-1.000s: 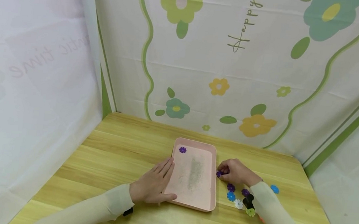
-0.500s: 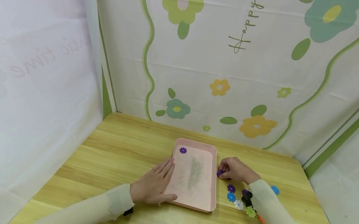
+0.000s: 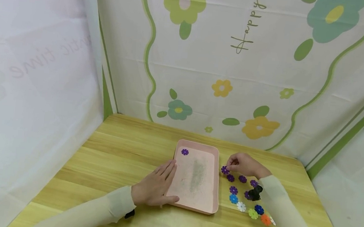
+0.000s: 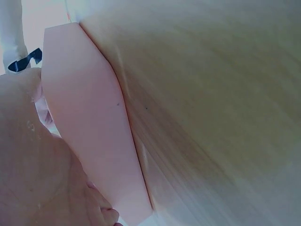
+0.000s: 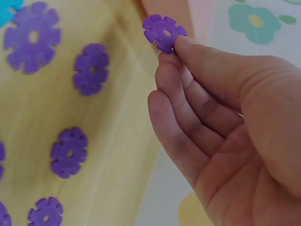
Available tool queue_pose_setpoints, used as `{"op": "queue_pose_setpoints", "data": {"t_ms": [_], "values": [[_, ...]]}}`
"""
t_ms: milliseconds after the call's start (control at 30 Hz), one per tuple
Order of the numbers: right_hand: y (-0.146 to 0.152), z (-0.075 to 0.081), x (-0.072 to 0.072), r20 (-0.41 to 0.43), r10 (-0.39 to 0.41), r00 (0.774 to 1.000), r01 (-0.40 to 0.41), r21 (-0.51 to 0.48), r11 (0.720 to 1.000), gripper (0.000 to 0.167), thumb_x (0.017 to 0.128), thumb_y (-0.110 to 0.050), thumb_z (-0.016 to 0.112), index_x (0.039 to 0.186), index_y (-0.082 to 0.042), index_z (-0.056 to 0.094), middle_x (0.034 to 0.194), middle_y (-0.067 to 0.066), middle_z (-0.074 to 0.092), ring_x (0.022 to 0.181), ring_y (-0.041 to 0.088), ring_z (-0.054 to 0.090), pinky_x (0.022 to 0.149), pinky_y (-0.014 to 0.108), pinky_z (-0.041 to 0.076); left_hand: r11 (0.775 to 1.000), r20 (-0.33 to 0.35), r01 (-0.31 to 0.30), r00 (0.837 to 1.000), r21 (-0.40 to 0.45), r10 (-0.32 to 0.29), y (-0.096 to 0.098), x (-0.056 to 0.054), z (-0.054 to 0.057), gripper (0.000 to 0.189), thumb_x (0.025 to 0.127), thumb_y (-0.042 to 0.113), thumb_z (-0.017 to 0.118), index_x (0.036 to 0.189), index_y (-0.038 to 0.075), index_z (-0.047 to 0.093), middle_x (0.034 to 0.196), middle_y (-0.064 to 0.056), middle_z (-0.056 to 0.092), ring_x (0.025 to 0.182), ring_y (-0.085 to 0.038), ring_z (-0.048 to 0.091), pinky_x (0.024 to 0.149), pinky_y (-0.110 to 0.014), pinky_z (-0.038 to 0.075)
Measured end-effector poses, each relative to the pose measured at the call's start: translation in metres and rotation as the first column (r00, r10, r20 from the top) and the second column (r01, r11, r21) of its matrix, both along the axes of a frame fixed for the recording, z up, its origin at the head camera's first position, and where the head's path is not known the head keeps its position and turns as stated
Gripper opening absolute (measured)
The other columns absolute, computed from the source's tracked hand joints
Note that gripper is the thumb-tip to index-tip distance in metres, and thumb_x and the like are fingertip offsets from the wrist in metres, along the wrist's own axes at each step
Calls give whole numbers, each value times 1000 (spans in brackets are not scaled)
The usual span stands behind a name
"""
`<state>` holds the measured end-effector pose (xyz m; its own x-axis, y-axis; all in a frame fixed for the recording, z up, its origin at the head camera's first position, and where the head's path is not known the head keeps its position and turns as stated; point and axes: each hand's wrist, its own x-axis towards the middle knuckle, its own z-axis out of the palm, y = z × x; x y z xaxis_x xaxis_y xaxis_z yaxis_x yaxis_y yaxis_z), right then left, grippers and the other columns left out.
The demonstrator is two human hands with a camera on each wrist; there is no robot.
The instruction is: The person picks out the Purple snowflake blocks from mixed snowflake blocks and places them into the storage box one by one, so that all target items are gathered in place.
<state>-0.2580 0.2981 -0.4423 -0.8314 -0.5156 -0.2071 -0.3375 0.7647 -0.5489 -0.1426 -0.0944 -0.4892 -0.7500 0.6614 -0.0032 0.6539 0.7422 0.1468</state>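
Note:
My right hand [image 3: 246, 165] pinches a purple snowflake disc [image 5: 154, 29] between thumb and fingertips, just right of the pink tray [image 3: 204, 202]. The disc has a notched edge and a small hole in its middle. Below that hand, more purple discs [image 5: 91, 70] lie apart from one another on the wooden table. My left hand [image 3: 153, 186] rests on the tray's left side, fingers straight along the rim and thumb over the near corner. Inside the tray, one purple disc [image 3: 185, 152] lies near the far left corner. The left wrist view shows the palm against the tray's outer wall [image 4: 89, 108].
Right of the tray lie a light blue disc [image 3: 233, 199], a white disc [image 3: 241, 206], a lime green disc [image 3: 253, 213], a dark blue disc [image 3: 259, 209] and an orange disc [image 3: 265, 219]. A flower-printed cloth [image 3: 200, 57] hangs behind the table [image 3: 116, 151].
My right hand has risen from the table beside the tray and shifted a little right, carrying a purple disc. Purple discs it covered now show. My left hand and the tray have stayed put.

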Motion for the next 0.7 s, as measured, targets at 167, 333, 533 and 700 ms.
{"op": "queue_pose_setpoints", "data": {"t_ms": [167,333,533,700], "values": [[-4,10,-3,33,-7,999,9,-55,998,14,105,-15,66,98,-9,77,94,14,77,79,19,65,73,34,59,1000,4,4,1000,4,-5,0,0,1,102,103,68,46,164,-9,20,175,-29,14,164,-42,15,131,-53,30],[-20,15,-5,64,9,998,-1,-112,994,17,106,-15,64,100,-7,77,90,20,74,76,20,61,76,42,60,1000,4,5,1000,17,-5,-1,1,-1,102,103,67,47,164,-10,21,174,-30,14,164,-43,16,130,-54,31],[-49,14,-10,79,24,997,-12,-152,988,17,106,-16,65,102,-6,78,92,18,75,78,23,63,80,44,63,1000,2,1,1000,15,-1,-1,1,0,102,103,68,47,164,-10,22,175,-29,15,164,-43,16,131,-54,30],[-82,14,-16,73,45,996,-33,-147,989,16,105,-18,66,101,-9,79,90,19,75,74,19,59,68,31,52,1000,14,-8,1000,-13,8,-1,1,2,103,103,70,44,165,-9,20,175,-28,12,165,-41,14,132,-50,28]]}}
